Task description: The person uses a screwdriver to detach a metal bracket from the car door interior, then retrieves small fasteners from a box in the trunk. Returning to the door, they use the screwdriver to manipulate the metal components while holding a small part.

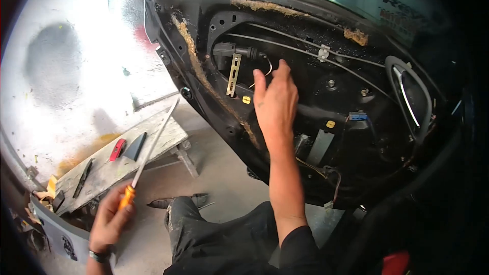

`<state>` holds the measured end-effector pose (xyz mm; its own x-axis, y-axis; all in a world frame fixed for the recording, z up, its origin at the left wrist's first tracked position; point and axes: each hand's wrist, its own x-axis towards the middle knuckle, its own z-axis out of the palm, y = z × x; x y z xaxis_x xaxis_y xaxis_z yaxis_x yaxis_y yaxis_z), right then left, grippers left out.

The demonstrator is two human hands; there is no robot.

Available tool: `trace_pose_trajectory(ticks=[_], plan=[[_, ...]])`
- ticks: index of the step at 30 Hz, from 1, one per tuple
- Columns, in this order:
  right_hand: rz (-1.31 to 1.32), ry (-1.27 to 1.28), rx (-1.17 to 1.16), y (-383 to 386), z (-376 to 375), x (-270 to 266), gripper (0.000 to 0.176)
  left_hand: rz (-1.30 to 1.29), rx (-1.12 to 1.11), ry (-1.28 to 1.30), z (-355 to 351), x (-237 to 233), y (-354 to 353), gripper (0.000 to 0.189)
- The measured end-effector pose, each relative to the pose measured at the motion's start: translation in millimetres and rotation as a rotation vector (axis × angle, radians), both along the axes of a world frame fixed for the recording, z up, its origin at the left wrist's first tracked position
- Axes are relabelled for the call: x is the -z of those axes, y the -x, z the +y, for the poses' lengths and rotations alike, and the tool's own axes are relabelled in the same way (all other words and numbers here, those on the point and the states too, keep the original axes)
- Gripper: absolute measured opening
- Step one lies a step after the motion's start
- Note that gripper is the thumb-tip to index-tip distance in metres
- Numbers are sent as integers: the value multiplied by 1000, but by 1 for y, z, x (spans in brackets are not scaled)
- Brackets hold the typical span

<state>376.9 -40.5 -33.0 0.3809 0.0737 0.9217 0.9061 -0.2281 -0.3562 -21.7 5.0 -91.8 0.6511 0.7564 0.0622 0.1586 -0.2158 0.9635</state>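
Note:
My left hand is wrapped around the orange handle of a long screwdriver, its metal shaft slanting up and to the right. My right hand reaches over the bare inner side of a black car door, thumb and fingers apart. Just left of its fingertips is a dark actuator with a white wire hanging from it. A brass-coloured slotted bracket runs down from the actuator. The palm faces the door and is hidden.
A worn wooden bench at left carries a red-handled tool, a dark triangular scraper and a black knife. Two rods cross the door towards the inner handle. A blue connector hangs lower down.

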Motion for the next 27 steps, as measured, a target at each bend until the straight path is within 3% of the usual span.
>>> trace_pose_trajectory(ticks=[2,6,10,12,20,27], plan=[[207,200,33,12,1,-16,46,-62,59,161,17,62,-5,45],[98,-92,-9,-9,21,-2,27,-179,9,359,52,215,-10,44],[146,-272,-159,-2,1,-5,21,-160,-83,618,57,309,-9,41],[1,-203,-80,-11,-3,-3,18,-80,-72,447,59,357,-4,40],[-374,-45,192,-10,-18,-13,15,-218,-125,682,46,411,5,41],[-685,148,583,-16,-36,-23,18,-220,-168,672,43,403,7,40]])
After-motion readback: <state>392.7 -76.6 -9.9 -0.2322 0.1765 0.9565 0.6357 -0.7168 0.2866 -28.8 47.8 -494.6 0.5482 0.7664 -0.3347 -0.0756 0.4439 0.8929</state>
